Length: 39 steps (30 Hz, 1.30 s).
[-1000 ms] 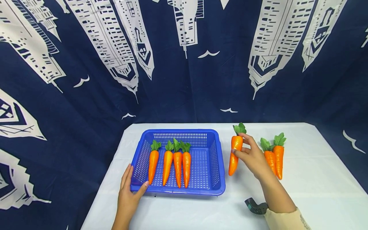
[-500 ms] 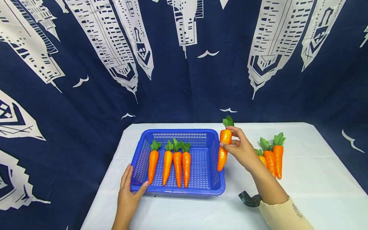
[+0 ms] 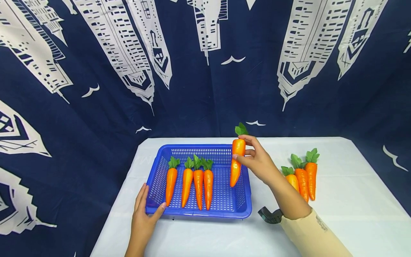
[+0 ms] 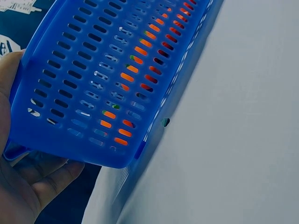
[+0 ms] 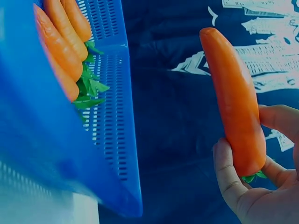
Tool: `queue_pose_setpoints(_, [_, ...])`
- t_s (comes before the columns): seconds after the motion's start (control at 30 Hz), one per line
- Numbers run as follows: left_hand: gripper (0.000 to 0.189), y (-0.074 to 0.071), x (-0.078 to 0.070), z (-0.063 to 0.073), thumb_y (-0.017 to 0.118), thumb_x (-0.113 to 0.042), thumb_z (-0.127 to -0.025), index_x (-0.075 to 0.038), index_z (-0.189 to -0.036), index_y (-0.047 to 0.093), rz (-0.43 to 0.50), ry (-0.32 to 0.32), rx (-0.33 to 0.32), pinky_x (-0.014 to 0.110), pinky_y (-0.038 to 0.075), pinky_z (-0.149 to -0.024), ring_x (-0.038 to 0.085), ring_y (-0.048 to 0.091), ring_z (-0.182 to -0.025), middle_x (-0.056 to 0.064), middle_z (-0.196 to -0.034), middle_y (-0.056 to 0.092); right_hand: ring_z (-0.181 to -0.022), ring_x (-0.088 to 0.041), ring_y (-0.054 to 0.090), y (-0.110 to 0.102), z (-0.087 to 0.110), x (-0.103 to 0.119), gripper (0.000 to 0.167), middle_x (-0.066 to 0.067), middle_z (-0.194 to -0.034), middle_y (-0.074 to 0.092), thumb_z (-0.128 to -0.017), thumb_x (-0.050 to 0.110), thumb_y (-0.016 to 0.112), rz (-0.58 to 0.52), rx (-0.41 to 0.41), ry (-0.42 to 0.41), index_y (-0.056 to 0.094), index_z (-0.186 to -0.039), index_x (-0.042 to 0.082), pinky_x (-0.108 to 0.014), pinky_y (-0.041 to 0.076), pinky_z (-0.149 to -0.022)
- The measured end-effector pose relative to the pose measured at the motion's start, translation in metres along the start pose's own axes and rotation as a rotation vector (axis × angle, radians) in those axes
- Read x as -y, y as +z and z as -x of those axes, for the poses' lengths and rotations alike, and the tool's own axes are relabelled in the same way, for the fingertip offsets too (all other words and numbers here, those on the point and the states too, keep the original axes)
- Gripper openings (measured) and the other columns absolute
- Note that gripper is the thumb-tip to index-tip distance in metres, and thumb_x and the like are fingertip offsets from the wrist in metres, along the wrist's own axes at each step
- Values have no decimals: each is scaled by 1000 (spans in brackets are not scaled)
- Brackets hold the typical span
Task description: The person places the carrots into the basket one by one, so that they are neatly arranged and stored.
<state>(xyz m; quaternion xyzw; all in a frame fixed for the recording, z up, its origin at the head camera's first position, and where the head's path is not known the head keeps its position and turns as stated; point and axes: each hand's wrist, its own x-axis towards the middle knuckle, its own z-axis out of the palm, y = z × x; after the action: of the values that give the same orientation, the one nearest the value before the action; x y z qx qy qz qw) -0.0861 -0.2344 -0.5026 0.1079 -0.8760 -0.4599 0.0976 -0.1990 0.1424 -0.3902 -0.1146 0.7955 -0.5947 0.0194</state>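
Carrot, leaves up, held above the right side of the blue perforated plastic basket. Right hand pinches it near the thick end, thumb against fingers, likely for firm grip. Left hand, thumb spread from straight fingers, straddles the basket's near left corner, presumably steadying it. Four carrots inside; three loose carrots right of basket.
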Motion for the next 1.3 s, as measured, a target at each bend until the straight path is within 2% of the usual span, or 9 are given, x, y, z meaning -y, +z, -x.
queue_pose_setpoints(0.13, [90,0,0,0,78,-34,-90,-22,-162,26,1,1,1,61,22,-123,33,17,-158,-4,-171,16,-117,-35,65,6,-6,5,65,-17,-150,41,-94,20,72,0,15,-24,39,-150,20,-43,62,-90])
queue_pose_setpoints(0.3, [89,0,0,0,78,-34,-89,-20,-161,27,4,1,-1,61,20,-124,33,17,-158,-4,-170,16,-116,-36,65,13,-12,12,63,-17,-150,41,-95,14,70,-30,35,-47,40,-150,20,-40,62,-90])
queue_pose_setpoints(0.53, [90,-1,3,0,78,-37,-89,-21,-162,26,1,2,-2,61,20,-124,33,17,-158,-2,-170,17,-117,-39,65,27,-21,22,63,-19,-150,40,-94,6,68,-43,66,-91,40,-150,16,-48,62,-90])
queue_pose_setpoints(0.87, [90,0,1,0,78,-34,-90,-21,-162,26,-7,-3,-3,61,20,-123,34,17,-158,-3,-170,16,-114,-37,65,50,-31,30,62,-18,-148,41,-94,4,68,-28,110,-130,43,-149,17,-43,64,-84])
queue_pose_setpoints(1.0, [90,-1,1,1,78,-33,-90,-19,-162,26,-7,5,-10,61,20,-124,34,17,-158,0,-170,17,-114,-36,65,59,-35,29,62,-17,-144,42,-93,4,69,7,132,-137,44,-148,19,-40,64,-82])
queue_pose_setpoints(1.3, [90,0,1,0,78,-33,-90,-20,-162,26,-7,1,-6,61,20,-124,34,17,-158,-1,-170,17,-111,-34,65,83,-52,20,55,-15,-143,44,-93,6,70,43,173,-86,46,-141,16,-38,64,-82])
